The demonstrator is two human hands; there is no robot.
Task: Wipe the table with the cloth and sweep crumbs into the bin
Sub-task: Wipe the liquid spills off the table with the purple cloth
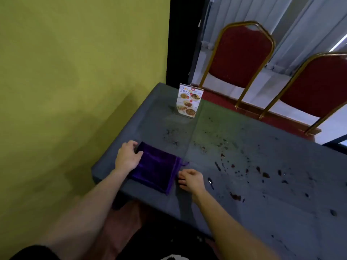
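Observation:
A folded purple cloth (157,167) lies flat near the left end of the dark grey table (244,212). My left hand (128,156) rests on the cloth's left edge, thumb on top and fingers curled over its far corner. My right hand (191,180) lies on the table at the cloth's right edge, fingertips touching the hem, holding nothing. Dark crumbs (172,136) and brown wet spots (262,173) are scattered over the middle and right of the table. No bin is in view.
An upright menu card in a clear stand (188,100) sits at the table's far end. Two red chairs with gold frames (242,59) stand behind the far side. A yellow-green wall (75,72) runs close along the left.

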